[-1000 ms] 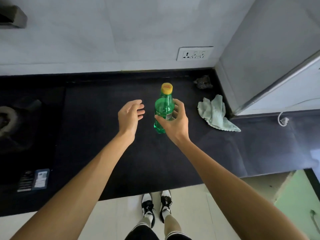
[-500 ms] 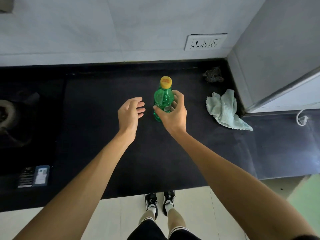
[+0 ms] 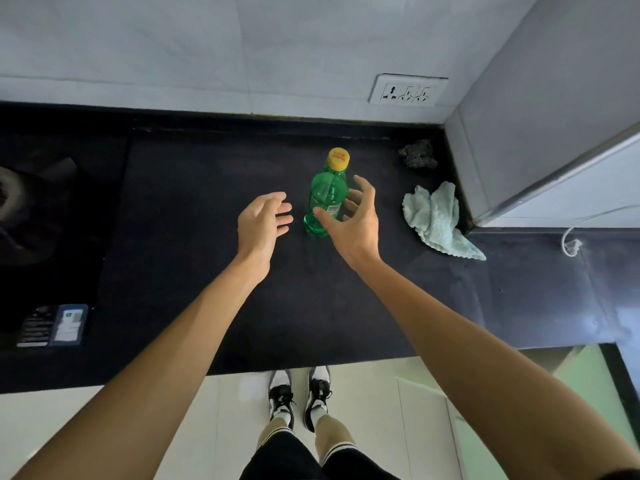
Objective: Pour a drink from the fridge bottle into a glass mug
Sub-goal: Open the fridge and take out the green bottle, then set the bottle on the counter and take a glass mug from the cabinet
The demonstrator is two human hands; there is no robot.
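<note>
Right hand [image 3: 353, 223] is spread loosely round the capped bottle [image 3: 327, 199], which stands on the counter [image 3: 194, 278]. Left hand [image 3: 261, 220] is relaxed and empty. No mug shows; uncapping and pouring remain.

The right grip [image 3: 353, 230] is covering the bottle [image 3: 327, 192]'s lower right side and part of its label [image 3: 330, 210]. Cap [image 3: 338, 158] lettering and the sticker [image 3: 53, 325] text are coming out too tiny to read. The burner [image 3: 10, 199] is getting cropped by the left edge, and I'm not managing to tell what that dark lump [image 3: 417, 154] in the counter [image 3: 207, 271] corner is.

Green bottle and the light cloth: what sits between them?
Head view: only the right hand, open beside the green bottle; then bare dark counter up to the light cloth.
</note>
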